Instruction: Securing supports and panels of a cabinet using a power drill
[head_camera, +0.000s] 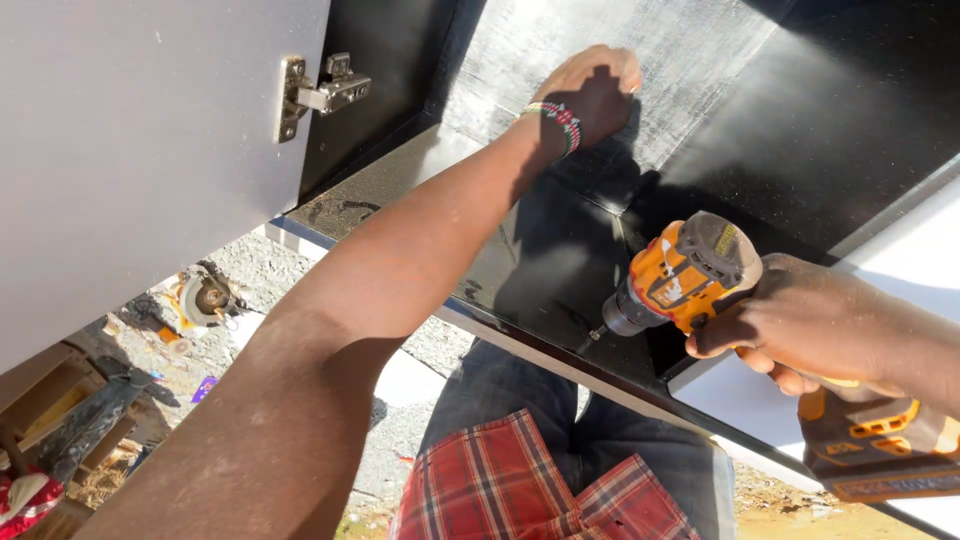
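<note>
Nearest the camera, the right hand (800, 325) has its grip wrapped tight around the handle of the orange-and-black cordless drill (690, 275), forefinger lying along the body toward the trigger. The drill's bit (596, 334) points down and left from that grip and meets the black cabinet panel (540, 270) close to its pale front edge (520, 345); whether a screw sits under the tip is too small to tell, so the fastening at this spot looks under way rather than finished. Beyond the drill, up and to the left, the left hand (592, 92) presses against the upright black back panel (640, 60), fingers curled, holding nothing, apparently steadying the carcass. Farther left of that hand, a metal hinge (320, 93) is already mounted on the grey door (130, 150), so that part seems done. Far below, on the gravel ground (250, 270), a circular saw (205, 298) lies untouched.
</note>
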